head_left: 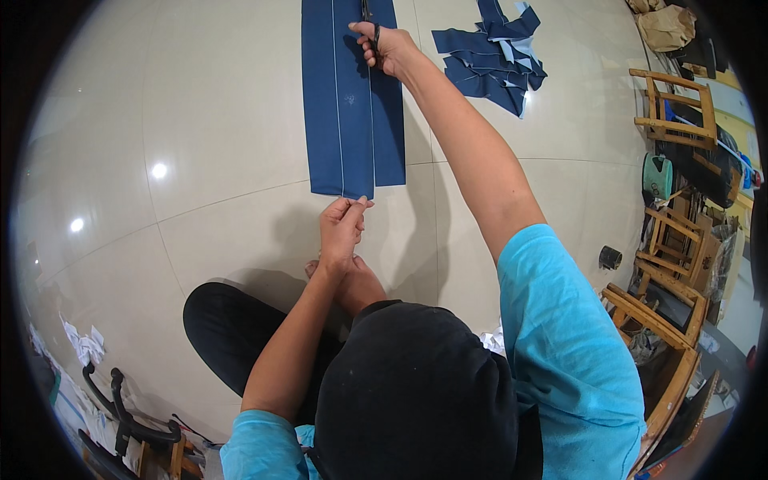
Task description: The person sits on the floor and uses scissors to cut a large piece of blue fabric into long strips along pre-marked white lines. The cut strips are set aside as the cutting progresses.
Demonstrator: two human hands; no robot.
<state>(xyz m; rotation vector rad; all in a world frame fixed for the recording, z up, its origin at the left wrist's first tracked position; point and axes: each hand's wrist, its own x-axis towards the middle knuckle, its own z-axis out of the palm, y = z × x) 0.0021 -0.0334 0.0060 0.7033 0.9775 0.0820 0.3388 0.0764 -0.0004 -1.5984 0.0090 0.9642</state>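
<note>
A long piece of dark blue fabric (322, 120) with pale lines running lengthwise lies on the tiled floor. A slit along the right-hand line parts a strip (390, 144) from the wider piece at the near end. My left hand (342, 226) pinches the near edge of the wider piece beside that slit. Farther up, my right hand (390, 50) grips dark scissors (366, 11) by the handles over the right-hand line. The blades point away from me, and their tips run up to the top edge of the view, so how far they are apart is unclear.
Crumpled blue fabric scraps (492, 68) lie on the floor to the right. Wooden stools (680, 108), a small dark cup-like object (610, 258) and a brown paper bag (668, 28) line the right side. A black chair base (124, 416) stands at the lower left.
</note>
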